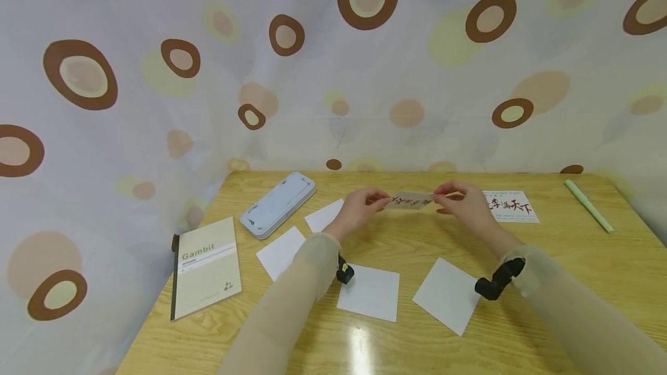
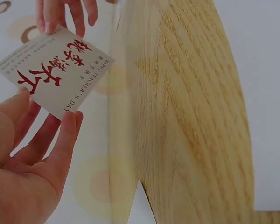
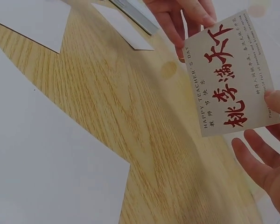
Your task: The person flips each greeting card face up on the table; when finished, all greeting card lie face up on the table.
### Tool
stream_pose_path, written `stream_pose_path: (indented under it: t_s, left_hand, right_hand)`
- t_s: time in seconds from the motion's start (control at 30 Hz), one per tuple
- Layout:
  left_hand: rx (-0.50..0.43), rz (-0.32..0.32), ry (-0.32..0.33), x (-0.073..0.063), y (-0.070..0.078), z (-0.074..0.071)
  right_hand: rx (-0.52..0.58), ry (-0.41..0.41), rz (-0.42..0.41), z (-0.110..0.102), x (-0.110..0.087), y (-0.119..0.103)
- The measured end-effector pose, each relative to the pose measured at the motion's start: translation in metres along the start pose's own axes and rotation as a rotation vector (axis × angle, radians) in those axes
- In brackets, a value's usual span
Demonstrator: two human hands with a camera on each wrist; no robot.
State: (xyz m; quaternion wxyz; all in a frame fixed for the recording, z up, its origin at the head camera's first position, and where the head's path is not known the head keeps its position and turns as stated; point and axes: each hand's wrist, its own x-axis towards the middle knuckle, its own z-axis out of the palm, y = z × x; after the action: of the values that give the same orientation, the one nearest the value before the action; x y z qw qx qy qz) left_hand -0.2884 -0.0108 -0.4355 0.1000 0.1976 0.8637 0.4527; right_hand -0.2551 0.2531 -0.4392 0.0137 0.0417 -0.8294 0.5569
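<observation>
Between my two hands a greeting card (image 1: 409,200) is raised above the table, its red Chinese characters and "HAPPY TEACHER'S DAY" legible in the right wrist view. My left hand (image 1: 359,209) pinches one end of the card (image 2: 56,70) between thumb and fingers. The opposite end is pinched by my right hand (image 1: 467,206), thumb on the printed face (image 3: 231,74). Just behind the right hand, a second printed card (image 1: 513,207) with similar red characters lies flat on the table.
Several blank white cards, among them one at the front middle (image 1: 369,294) and one at the front right (image 1: 449,297), lie on the wooden table (image 1: 401,340). A notebook (image 1: 206,271) and a pale blue pencil case (image 1: 278,204) lie left. A green pen-like stick (image 1: 589,205) lies far right.
</observation>
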Motion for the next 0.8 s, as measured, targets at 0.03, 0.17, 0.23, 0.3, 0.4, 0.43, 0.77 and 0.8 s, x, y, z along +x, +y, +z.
stream_pose_path:
  t_s: [0.03,0.17,0.23,0.3,0.4,0.43,0.77,0.8]
  left_hand:
    - [-0.004,0.002,0.001,0.0006,-0.0002,0.0000]
    - [-0.005,-0.001,0.009,0.0025,-0.0018,0.0004]
    - [0.000,-0.007,0.015,0.0032,-0.0034,0.0011]
    - [0.008,-0.011,0.019,0.0037,-0.0046,0.0016]
    - [0.003,-0.019,0.025,0.0042,-0.0061,0.0024]
    - [-0.003,-0.020,0.027,0.0042,-0.0062,0.0026]
    - [-0.216,-0.039,0.024,0.0048,-0.0017,0.0044]
    - [-0.252,-0.043,0.021,0.0052,-0.0015,0.0050]
  right_hand:
    - [0.003,0.007,0.000,-0.0002,-0.0001,-0.0003]
    - [0.033,0.019,-0.001,-0.0011,-0.0008,-0.0007]
    - [0.051,0.014,0.000,-0.0013,-0.0013,-0.0005]
    - [0.067,0.005,0.002,-0.0011,-0.0024,-0.0004]
    - [0.073,-0.011,0.011,-0.0005,-0.0036,0.0002]
    - [0.077,-0.015,0.016,-0.0002,-0.0037,0.0007]
    - [0.281,-0.104,0.046,0.0044,-0.0038,0.0033]
    - [0.299,-0.112,0.052,0.0049,-0.0041,0.0032]
